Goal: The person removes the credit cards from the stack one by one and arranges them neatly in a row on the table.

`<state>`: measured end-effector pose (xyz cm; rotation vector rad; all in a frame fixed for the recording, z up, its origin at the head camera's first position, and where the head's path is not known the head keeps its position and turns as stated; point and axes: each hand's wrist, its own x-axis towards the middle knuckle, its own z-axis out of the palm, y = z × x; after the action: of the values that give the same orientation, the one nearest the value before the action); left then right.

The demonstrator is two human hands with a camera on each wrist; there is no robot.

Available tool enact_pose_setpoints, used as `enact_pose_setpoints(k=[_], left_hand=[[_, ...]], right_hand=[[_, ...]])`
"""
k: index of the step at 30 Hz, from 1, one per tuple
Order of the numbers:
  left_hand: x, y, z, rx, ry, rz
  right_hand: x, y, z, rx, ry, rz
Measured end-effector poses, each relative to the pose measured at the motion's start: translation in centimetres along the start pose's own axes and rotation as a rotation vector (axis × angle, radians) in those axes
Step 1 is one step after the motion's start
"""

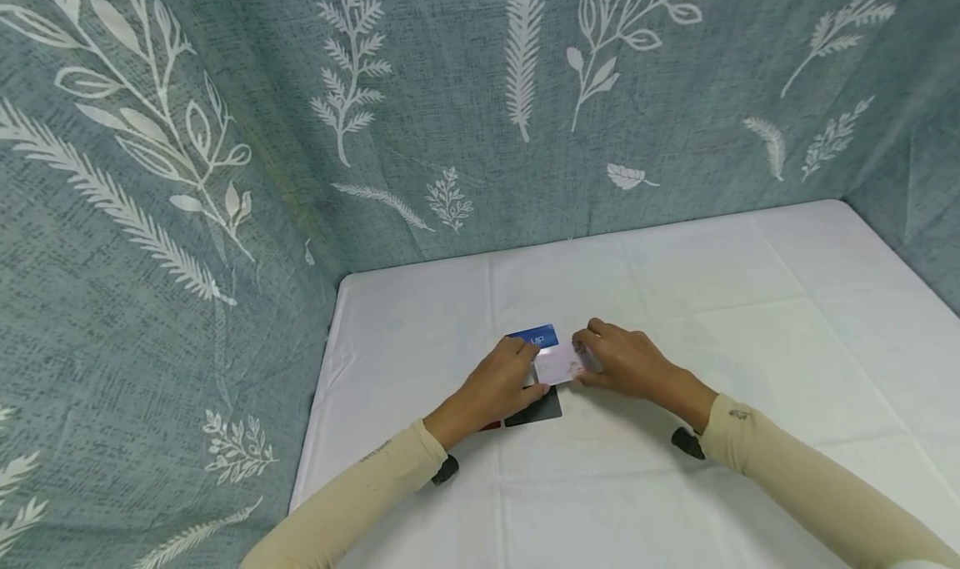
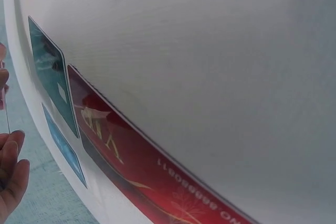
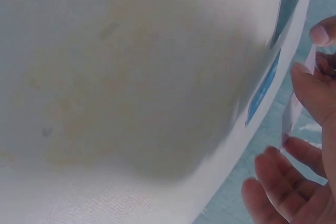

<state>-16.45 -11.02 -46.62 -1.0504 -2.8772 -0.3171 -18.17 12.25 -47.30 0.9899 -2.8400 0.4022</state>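
Observation:
A pale pinkish-white card (image 1: 557,364) is held up between both hands, above the other cards. My left hand (image 1: 497,388) pinches its left side, thumb low and index finger high. On the card's right side my right hand (image 1: 628,362) grips it between thumb and curled fingers; the right wrist view shows this card (image 3: 292,111) tilted on edge. Behind it lies a blue card (image 1: 542,334) marked VIP. Nearer the body is a dark card (image 1: 536,411), greenish in the left wrist view. A red card (image 2: 126,150) is mostly hidden under the left hand in the head view.
The cards lie on a table with a creased white cloth (image 1: 720,319). A teal curtain (image 1: 465,94) with white leaf prints hangs along the back and left sides. Dark wrist camera mounts (image 1: 687,442) sit under both forearms.

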Motion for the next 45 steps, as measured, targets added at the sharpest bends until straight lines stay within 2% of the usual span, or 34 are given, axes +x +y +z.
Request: enact_pose_setpoints(k=[11, 23, 34, 45], left_hand=[[-0.1, 0.5, -0.3, 0.005, -0.009, 0.015], [-0.4, 1.0, 0.0, -0.037, -0.025, 0.002], [-0.5, 1.6, 0.2, -0.036, -0.042, 0.002], [-0.4, 1.7, 0.7, -0.004, -0.001, 0.043]], right_hand=[[-0.5, -0.1, -0.1, -0.007, 0.024, -0.011], [-1.5, 0.0, -0.3, 0.012, 0.038, -0.014], [-2.1, 0.1, -0.2, 0.019, 0.043, -0.019], [-2.7, 0.4, -0.2, 0.007, 0.054, -0.021]])
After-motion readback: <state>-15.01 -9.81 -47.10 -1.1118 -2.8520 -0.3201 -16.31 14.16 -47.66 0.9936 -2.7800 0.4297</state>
